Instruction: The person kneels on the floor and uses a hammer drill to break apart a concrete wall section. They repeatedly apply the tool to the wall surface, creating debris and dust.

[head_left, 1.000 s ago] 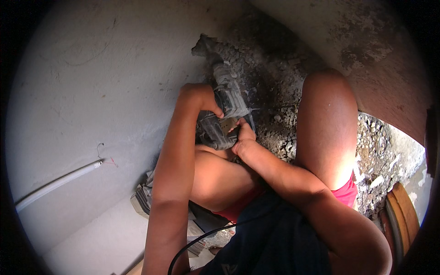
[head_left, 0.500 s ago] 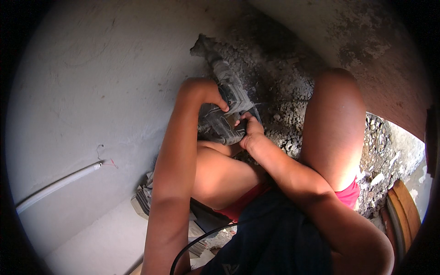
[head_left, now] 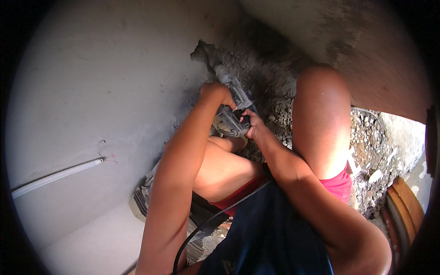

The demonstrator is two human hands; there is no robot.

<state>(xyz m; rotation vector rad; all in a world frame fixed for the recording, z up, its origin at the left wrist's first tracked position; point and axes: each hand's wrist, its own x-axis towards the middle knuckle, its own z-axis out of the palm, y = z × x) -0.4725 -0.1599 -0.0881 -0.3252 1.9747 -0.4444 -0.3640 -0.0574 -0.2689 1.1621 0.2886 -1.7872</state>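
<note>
One smooth wall (head_left: 91, 91) stands left of you, coarse rubble (head_left: 369, 146) right. Between them, past your left leg (head_left: 224, 167), a dusty, blocky power tool (head_left: 241, 95) points far. Near left runs a slim white tube (head_left: 57, 177). Your left hand (head_left: 221, 94) clasps the tool's side; your right hand (head_left: 253, 123) curls around its dark handle (head_left: 246, 121).

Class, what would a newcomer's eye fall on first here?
Probably the dusty power tool near the middle, with the left hand on its side and the right hand at its rear. It points toward a dark broken patch in the pale wall. Next might come the white tube at left and the rubble at right.
</note>
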